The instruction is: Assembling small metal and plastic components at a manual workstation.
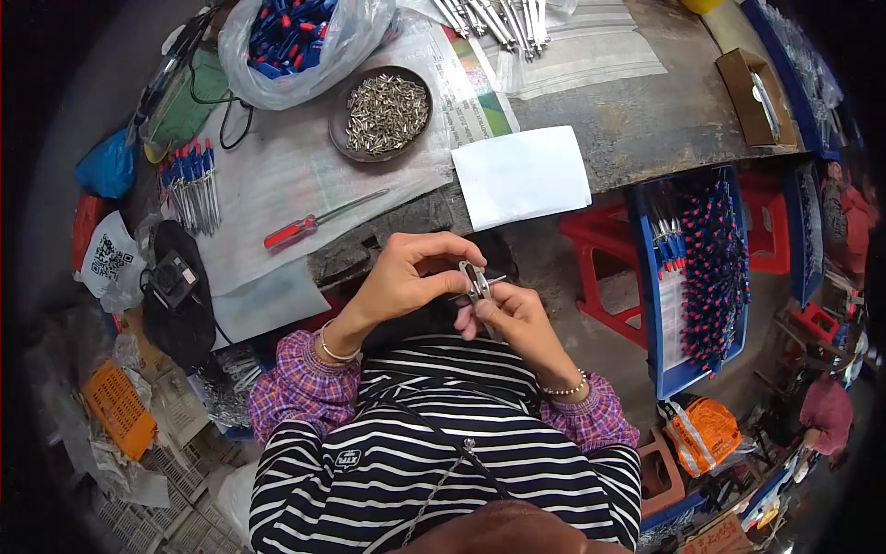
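Cluttered workbench (646,111) up top; at frame centre your left hand (401,277) and right hand (508,314) pinch a small metal part (477,283) together, fingertips pressed on it, red-handled screwdriver (318,220) lying left.

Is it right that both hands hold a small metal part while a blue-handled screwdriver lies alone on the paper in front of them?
Not quite. The lone screwdriver on the paper has a red handle, not blue, as the head view shows. The rest stands: the left hand and the right hand hold a small metal part between them.
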The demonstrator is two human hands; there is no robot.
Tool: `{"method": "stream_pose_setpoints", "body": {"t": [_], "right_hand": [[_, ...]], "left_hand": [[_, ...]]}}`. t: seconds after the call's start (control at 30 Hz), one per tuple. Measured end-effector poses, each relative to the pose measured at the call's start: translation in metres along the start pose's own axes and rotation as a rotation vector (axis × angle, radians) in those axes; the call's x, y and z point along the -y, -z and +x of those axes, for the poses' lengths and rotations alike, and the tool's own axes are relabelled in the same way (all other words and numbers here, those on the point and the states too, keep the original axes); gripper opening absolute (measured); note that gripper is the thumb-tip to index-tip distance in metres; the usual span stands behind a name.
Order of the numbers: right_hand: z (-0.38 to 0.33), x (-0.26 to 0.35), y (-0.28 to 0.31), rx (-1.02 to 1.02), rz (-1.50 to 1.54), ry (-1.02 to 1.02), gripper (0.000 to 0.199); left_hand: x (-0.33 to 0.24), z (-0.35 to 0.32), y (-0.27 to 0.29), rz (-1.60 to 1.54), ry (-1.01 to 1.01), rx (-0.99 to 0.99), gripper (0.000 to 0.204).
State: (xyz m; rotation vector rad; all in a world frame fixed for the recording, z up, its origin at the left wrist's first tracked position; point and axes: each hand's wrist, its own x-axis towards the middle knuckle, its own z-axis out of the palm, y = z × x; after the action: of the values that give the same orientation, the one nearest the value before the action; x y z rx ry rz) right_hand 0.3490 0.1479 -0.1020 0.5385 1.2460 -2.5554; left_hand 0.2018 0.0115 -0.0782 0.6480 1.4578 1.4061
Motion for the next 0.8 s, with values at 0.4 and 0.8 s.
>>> {"method": "stream_pose_setpoints", "body": {"t": [0.4, 0.8], "right_hand": [[0.013, 0.045, 0.041, -0.461, -1.117, 0.556, 0.008], [0.017, 0.039, 0.035, -0.505, -1.333, 0.517, 0.009]], "left_hand": [[-0.004, -0.058, 0.072, 1.367, -0.174, -0.742, 0.029], [-0.044, -0.070, 0.057, 0.549, -0.125, -0.596, 0.015]]}}
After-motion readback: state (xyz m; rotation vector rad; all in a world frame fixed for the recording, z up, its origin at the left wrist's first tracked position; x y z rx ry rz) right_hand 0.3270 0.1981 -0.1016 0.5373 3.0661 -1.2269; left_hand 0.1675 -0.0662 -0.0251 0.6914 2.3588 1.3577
